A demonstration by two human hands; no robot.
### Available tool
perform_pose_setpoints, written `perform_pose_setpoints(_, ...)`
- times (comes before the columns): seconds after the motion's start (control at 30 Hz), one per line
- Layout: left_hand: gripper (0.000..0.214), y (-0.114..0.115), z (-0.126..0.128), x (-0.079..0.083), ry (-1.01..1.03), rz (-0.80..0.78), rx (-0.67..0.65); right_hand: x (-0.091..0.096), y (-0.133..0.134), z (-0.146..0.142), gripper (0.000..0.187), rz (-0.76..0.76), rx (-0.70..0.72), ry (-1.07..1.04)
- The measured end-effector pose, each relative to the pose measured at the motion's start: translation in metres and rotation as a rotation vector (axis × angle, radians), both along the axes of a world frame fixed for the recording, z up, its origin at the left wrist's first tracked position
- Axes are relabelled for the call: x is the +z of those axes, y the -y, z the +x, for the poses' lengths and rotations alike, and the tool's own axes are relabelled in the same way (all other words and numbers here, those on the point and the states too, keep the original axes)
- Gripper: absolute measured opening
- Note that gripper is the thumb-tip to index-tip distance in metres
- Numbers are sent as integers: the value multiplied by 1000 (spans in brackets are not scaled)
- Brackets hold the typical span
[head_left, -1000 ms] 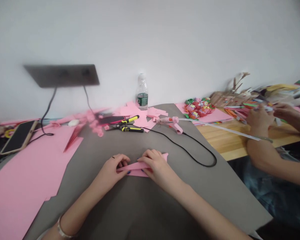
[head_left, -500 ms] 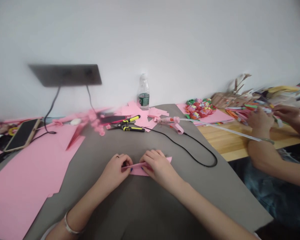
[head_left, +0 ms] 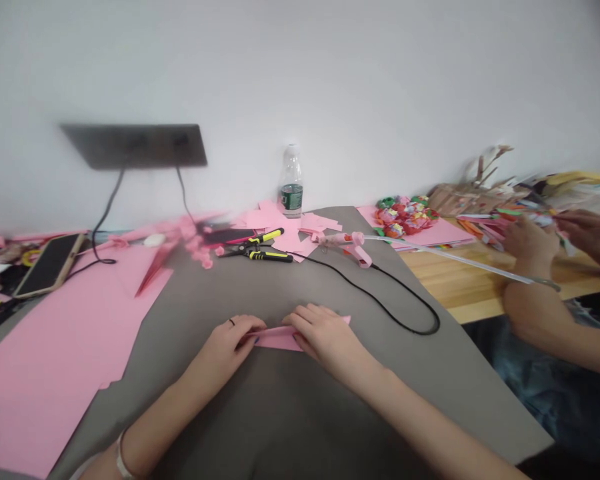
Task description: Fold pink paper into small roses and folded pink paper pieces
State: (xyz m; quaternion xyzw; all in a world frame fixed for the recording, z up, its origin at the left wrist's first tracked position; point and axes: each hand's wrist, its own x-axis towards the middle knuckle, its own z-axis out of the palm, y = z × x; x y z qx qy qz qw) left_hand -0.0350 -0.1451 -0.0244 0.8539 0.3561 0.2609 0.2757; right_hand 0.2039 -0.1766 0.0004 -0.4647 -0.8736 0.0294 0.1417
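A small folded piece of pink paper (head_left: 276,337) lies on a grey sheet (head_left: 280,407) in front of me. My left hand (head_left: 230,341) pinches its left end with curled fingers; a ring shows on one finger. My right hand (head_left: 326,335) presses down on the paper's right part, fingers together and bent over the fold. A corner of the paper sticks out past my right hand.
A large pink sheet (head_left: 45,347) lies at left, a phone (head_left: 50,265) beyond it. Yellow-handled pliers (head_left: 260,252), pink scraps, a pink glue gun (head_left: 345,243) with black cord (head_left: 405,307) and a water bottle (head_left: 291,181) sit further back. Another person's hands (head_left: 535,243) work at right.
My hands have stayed on the pink paper, with the fingers shifting slightly along the fold. The view has drifted a little. The other person's hands moved slightly right.
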Motion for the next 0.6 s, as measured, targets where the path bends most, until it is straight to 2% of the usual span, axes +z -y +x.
perform_pose_setpoints(0.07,23,-4,0,3,-26,-34,3,6,-4,5,20,-31,9,11)
perform_pose_setpoints(0.17,14,-8,4,5,-87,4,11,8,-8,7,22,-14,60,67)
perform_pose_setpoints(0.37,13,-4,14,2,-190,172,33,-3,-10,6,8,87,108,12)
perform_pose_setpoints(0.5,20,-2,15,0,-138,257,-44,-15,-1,1,19,210,43,-12)
perform_pose_setpoints(0.6,25,-1,8,-1,-124,304,-129,-20,10,-4,21,232,0,-19)
